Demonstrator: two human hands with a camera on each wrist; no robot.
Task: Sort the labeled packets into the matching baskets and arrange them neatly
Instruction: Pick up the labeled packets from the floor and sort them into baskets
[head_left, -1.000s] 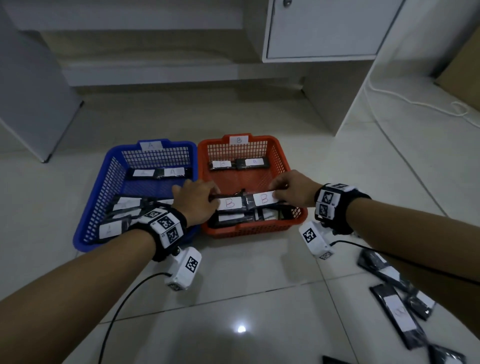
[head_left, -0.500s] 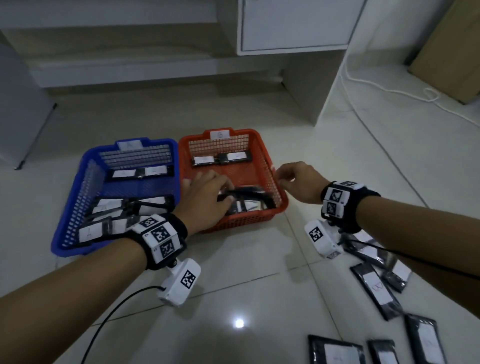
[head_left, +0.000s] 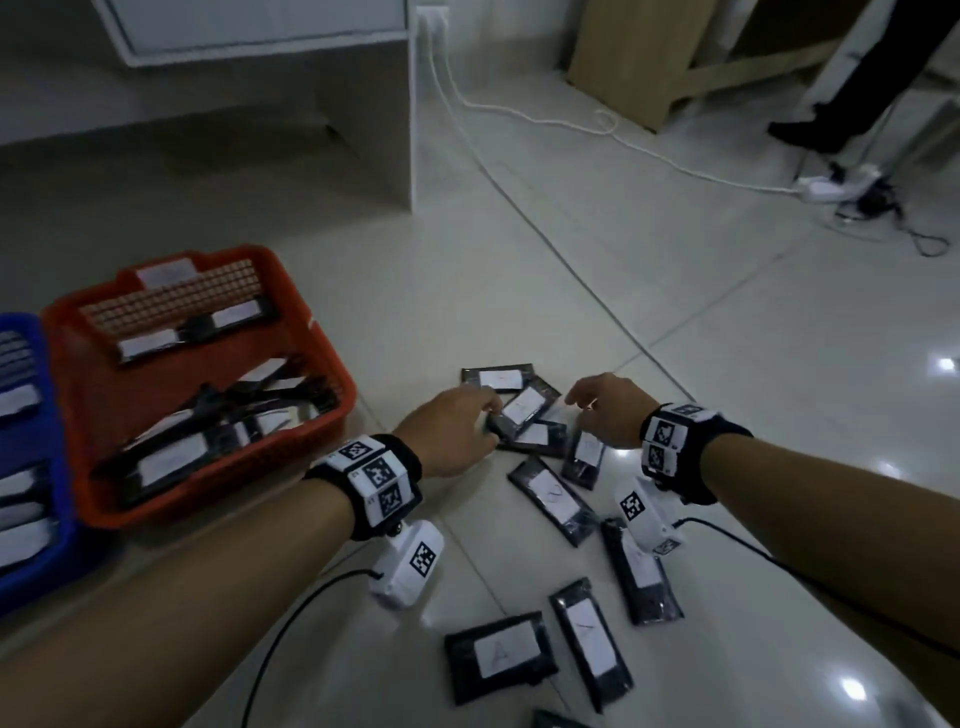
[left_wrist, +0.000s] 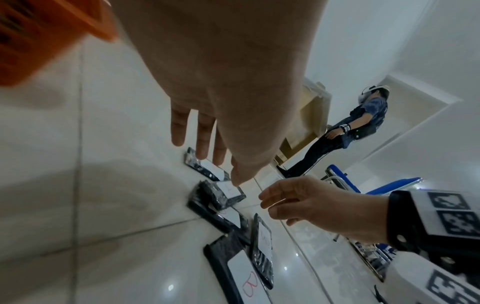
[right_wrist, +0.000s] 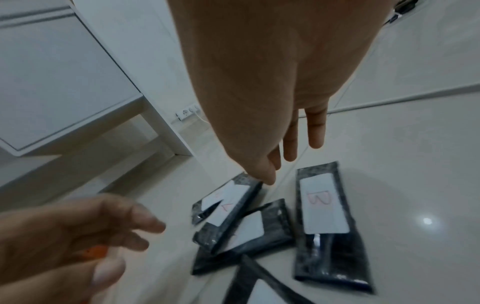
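Fingers (left_wrist: 202, 133) of both hands hover spread over the floor's packets (head_left: 524, 410), probably light, slick, best pinched by edges.

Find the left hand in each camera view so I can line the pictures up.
Head: the left hand is at centre, reaching the piled packets.
Left wrist: the left hand fills the top middle, fingers pointing down at the pile.
Right wrist: the left hand is in the lower left corner, blurred.
Shared landmark: the piled packets, in all three views.
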